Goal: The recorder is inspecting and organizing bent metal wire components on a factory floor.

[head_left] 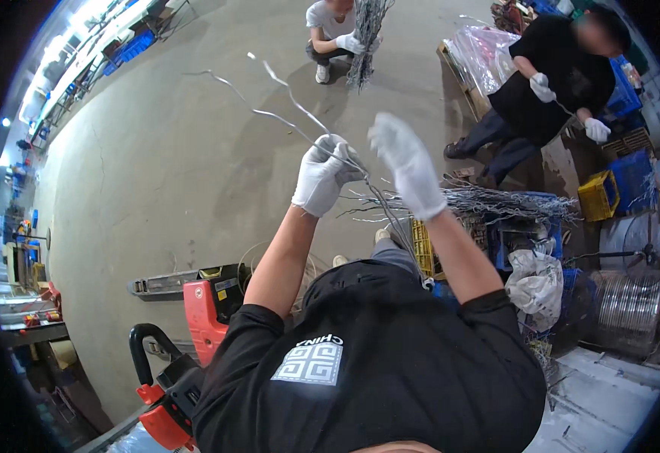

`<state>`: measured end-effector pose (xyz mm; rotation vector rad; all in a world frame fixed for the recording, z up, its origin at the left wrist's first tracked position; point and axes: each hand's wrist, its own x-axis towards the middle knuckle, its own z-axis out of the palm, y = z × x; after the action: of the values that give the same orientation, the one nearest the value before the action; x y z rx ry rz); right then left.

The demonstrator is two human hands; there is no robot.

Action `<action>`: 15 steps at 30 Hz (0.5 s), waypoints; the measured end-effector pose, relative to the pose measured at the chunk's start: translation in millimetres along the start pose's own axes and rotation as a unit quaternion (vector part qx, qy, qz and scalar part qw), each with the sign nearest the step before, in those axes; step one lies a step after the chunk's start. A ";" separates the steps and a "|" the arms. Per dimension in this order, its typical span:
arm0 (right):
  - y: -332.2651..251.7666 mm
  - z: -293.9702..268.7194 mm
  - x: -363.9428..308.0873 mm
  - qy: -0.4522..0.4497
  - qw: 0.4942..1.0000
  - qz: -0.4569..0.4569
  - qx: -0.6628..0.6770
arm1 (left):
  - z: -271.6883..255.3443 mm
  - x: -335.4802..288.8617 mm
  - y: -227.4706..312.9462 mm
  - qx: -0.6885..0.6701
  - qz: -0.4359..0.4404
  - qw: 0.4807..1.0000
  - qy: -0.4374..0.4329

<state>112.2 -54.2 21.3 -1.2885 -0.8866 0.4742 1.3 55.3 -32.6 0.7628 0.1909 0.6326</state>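
My left hand (322, 177), in a white glove, is closed around a twisted bundle of silvery metal wire (381, 202). Above that grip, two wavy wire ends (293, 97) fan out toward the upper left. Below it, the wire slants down to the right toward my body. My right hand (411, 170), gloved too, is raised just right of the wire and apart from it. Its fingers stretch upward, slightly blurred, and hold nothing I can see. A pile of similar wavy wires (496, 202) lies beyond my right wrist.
A red and black pallet truck (205, 321) stands to my left. On the right are a yellow crate (598, 196), a white sack (535, 285) and a wire spool (624, 306). One co-worker (337, 34) crouches ahead with a wire bundle; another (552, 83) stands at right holding wire.
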 end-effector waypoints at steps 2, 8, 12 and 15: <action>-10.4 8.3 -33.1 -0.135 0.964 0.171 -0.151 | 1.9 -6.8 4.1 -0.011 -0.005 1.000 0.008; 45.4 0.5 -69.1 0.043 0.988 0.086 -0.120 | 37.8 -18.1 10.5 -0.016 -0.020 1.000 0.004; 37.7 5.6 -75.3 0.108 0.988 0.084 -0.065 | 43.8 -25.7 10.4 0.037 0.009 0.999 0.034; 12.7 12.1 -76.7 0.032 0.920 -0.036 -0.388 | 39.5 -26.2 15.6 0.142 -0.002 0.986 0.088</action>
<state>58.9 -100.6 -13.3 -1.9664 -1.1116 -0.0054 -11.9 25.1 4.9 0.9800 0.4525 0.6781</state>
